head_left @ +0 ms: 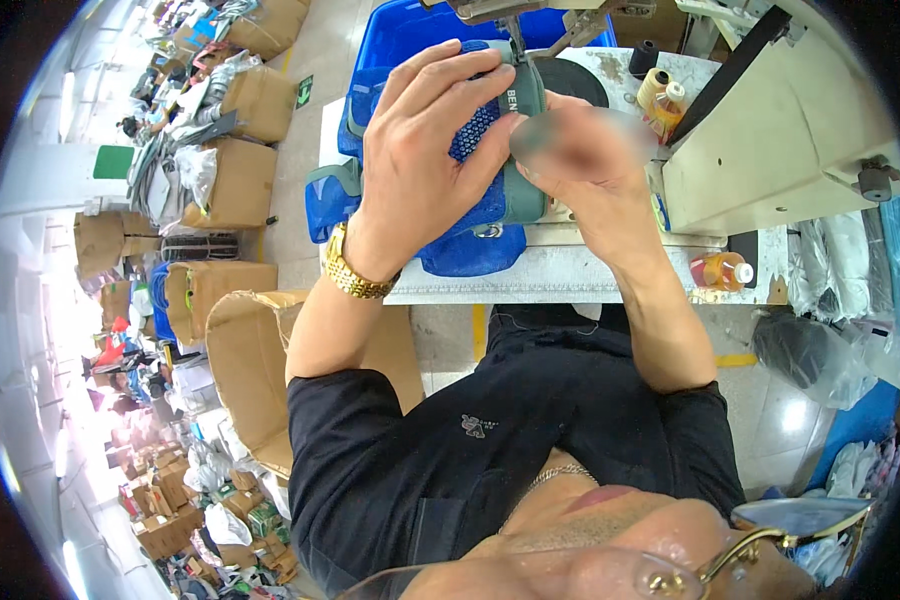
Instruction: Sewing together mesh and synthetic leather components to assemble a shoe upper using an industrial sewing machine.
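A blue mesh piece with a grey-green lettered band is between my two hands, below a sewing machine's needle area. My left hand curves over its left side, fingers across the top and thumb along the near side. On the right, my right hand grips the band's edge, thumb on it; part of this hand is blurred, and some fingers are hidden. More blue pieces with grey-green trim lie beneath and left of my hands. Whether the needle touches the work is hard to see.
The pale sewing machine body fills the right side. Thread cones and a bottle stand behind my right hand; another bottle lies near the table's front edge. A blue bin is behind, cardboard boxes at left.
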{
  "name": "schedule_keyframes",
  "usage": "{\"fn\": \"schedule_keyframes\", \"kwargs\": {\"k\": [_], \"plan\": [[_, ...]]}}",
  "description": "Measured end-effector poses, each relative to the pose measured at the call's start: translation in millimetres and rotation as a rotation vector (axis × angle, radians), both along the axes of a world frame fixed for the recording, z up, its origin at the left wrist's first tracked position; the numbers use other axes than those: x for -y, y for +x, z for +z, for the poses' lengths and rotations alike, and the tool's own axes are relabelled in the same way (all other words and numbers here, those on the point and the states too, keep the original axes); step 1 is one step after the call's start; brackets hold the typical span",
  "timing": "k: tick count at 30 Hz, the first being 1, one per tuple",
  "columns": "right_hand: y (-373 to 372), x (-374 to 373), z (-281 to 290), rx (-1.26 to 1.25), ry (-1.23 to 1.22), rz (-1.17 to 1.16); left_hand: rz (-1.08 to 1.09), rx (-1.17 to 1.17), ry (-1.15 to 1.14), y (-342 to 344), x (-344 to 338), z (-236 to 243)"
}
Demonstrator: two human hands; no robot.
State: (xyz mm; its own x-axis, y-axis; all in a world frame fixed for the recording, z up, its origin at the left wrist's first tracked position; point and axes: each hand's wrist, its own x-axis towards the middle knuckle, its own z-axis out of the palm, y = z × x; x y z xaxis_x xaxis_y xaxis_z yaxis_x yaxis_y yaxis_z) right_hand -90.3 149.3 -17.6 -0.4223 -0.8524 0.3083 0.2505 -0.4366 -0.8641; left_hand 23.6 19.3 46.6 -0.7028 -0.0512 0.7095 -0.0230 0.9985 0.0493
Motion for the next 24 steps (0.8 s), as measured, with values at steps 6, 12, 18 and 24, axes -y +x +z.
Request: {"fn": "schedule_keyframes", "kwargs": {"k": [6,12,18,24], "plan": [[-4,1,1,-0.006,-0.032,0.004,-0.018,0.021,0.090,1,1,-4],[-3,4,3,-0.001,-0.002,-0.003,-0.035,-0.002,0.069,-2,8,-4],[-5,9,-2,0.001,-0.024,-0.055,-0.016,0.031,0.040,7,-3,-6],[-8,12,-3,0.053,-0.042,-0.029,-0.046,0.007,0.107,0,5,-8]]}}
